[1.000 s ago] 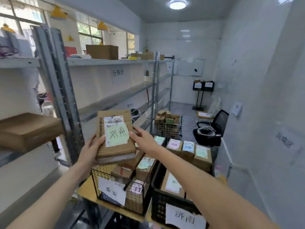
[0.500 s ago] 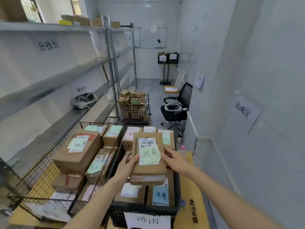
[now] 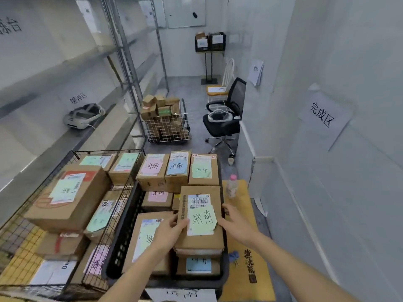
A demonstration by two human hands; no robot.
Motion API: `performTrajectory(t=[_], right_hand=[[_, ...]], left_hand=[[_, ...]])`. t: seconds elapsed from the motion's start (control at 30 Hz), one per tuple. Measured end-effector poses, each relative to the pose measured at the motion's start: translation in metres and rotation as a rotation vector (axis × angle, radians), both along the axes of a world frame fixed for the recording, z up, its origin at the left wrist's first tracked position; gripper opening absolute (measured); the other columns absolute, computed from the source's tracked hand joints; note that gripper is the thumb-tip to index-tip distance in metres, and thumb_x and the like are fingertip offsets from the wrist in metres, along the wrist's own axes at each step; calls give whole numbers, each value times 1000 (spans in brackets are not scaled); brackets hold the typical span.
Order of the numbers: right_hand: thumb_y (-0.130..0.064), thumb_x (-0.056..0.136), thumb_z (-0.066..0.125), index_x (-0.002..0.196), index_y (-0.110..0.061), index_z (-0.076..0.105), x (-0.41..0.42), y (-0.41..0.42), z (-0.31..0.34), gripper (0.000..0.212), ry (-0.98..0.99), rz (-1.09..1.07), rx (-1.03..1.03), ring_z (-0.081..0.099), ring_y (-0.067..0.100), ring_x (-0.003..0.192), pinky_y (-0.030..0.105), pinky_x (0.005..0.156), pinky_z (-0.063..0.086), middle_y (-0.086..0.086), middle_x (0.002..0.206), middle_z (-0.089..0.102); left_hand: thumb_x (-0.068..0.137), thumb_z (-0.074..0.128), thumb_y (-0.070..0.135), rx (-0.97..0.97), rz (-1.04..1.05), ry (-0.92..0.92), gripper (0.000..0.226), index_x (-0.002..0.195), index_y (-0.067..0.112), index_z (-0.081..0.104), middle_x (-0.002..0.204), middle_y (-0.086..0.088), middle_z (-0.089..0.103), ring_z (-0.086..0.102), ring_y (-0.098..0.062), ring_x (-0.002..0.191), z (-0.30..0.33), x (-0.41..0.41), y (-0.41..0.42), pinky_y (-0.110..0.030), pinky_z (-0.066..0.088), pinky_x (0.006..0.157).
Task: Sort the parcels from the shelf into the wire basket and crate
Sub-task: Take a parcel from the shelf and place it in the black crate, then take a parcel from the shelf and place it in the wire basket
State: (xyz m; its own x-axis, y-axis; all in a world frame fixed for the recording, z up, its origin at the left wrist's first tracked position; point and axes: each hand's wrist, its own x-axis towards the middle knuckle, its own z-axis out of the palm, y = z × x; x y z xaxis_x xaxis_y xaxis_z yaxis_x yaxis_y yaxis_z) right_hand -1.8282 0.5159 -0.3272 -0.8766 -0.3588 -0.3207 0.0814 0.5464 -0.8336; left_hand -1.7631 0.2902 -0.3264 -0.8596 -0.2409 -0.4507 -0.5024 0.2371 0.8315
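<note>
A flat brown parcel (image 3: 201, 192) with a barcode label and a green handwritten note lies on top of other parcels at the right side of the black crate (image 3: 122, 243). My left hand (image 3: 169, 233) grips its left edge, thumb on top. Against the parcel's right edge, my right hand (image 3: 236, 225) holds it with the thumb at the corner of the note. The wire basket (image 3: 104, 151) stands just left of the crate and holds several labelled boxes. The grey metal shelf (image 3: 65, 68) runs along the left wall.
A pink-capped bottle (image 3: 232, 188) stands on the yellow table top (image 3: 244, 269) right of the crate. Farther down the aisle are a white wire cart (image 3: 168, 127) piled with boxes and a black office chair (image 3: 226, 118). A white wall is close on the right.
I turned from the shelf toward the crate. The parcel came down from chest height, over the basket, and now lies on the parcels in the crate's right side, both hands still on it.
</note>
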Motion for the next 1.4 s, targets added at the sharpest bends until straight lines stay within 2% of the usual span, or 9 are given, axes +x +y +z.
performTrajectory(t=[0.1,0.2,0.37,0.43,0.53,0.7,0.8,0.9,1.4], right_hand=[[-65,91,59,155,-51,18,1,-3,-11,77,41,29,-89,28,-2,146,39,120,32,-26,159,30],[-70,93,52,153,-61,9,6,-7,-13,74,50,44,-99,24,-2,148,44,120,32,-31,159,24],[-74,91,48,152,-62,5,10,-6,-6,75,-15,32,-112,22,-4,147,39,123,27,-33,160,21],[-61,95,48,153,-59,11,13,-9,9,69,0,45,-71,26,-8,143,36,122,27,-34,157,26],[-34,102,45,143,-59,27,9,-11,30,51,81,72,43,30,-20,130,27,119,24,-43,140,34],[-56,98,40,159,-39,21,9,-46,79,66,274,185,256,19,11,153,44,122,26,-17,165,20],[-46,105,44,160,-29,22,29,-98,133,62,389,294,305,17,15,153,37,121,20,-10,166,18],[-56,102,43,160,-33,22,47,-165,178,66,506,399,319,19,14,153,40,122,25,-9,168,16],[-60,100,46,159,-31,28,290,-512,351,68,852,893,-82,28,16,150,40,118,29,-9,165,24]], left_hand=[[98,61,47,-7,-58,74,35,131,47,50,129,16,66,62,-5,116,-3,6,2,-27,53,95],[99,51,57,-127,-123,221,62,153,57,20,153,30,37,37,3,139,-8,13,4,-35,37,114],[101,38,60,-286,-265,259,48,136,79,11,163,27,20,20,-2,151,-6,11,1,-46,30,120],[101,38,58,-324,-282,270,49,130,84,8,164,24,18,18,-5,152,3,11,-4,-48,30,121],[102,41,57,-393,-262,293,52,148,64,16,165,19,16,15,-7,153,30,14,-17,-45,26,122],[93,55,64,-617,-189,271,75,157,43,25,165,19,19,22,-9,152,87,32,-74,-41,29,121],[92,53,68,-777,-125,298,78,158,37,27,166,15,21,24,-10,151,132,57,-121,-38,28,120],[93,50,68,-864,-18,311,75,158,35,29,166,12,23,25,-12,151,175,99,-177,-38,26,120],[93,53,65,-1111,680,221,74,155,27,37,162,5,34,32,-18,148,329,456,-422,-38,34,117]])
